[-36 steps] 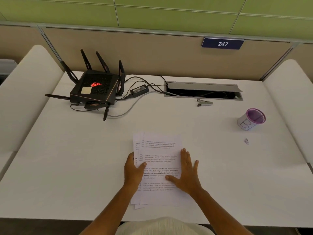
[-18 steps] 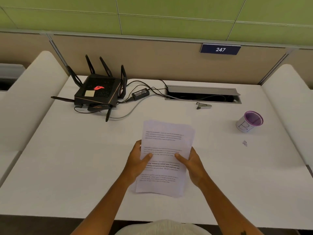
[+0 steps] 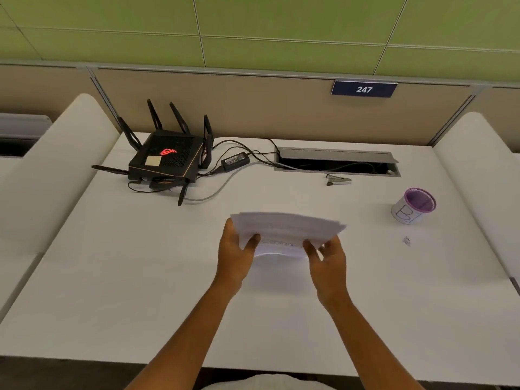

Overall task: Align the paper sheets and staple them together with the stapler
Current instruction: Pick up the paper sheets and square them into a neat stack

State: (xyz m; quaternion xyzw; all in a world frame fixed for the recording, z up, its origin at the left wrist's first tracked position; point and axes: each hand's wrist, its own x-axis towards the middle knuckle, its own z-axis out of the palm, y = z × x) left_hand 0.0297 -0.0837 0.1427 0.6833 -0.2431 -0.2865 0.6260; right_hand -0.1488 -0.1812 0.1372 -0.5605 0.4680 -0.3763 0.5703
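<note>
Both hands, left hand and right hand, pinch the papers between them, just above the desk; better tap the bottom edge down until even; the stapler waits far beyond.

Single head-worn view, looking forward and down over the white counter. It faces the rear partition. Forearms enter from the near edge, close below.

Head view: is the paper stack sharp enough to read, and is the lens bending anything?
Head view: the paper sheets are motion-blurred, their text unreadable, between the left hand and right hand; the stapler and the 247 sign stay sharp; wide-angle distortion bows the desk edges; lighting is soft, without glare.
</note>
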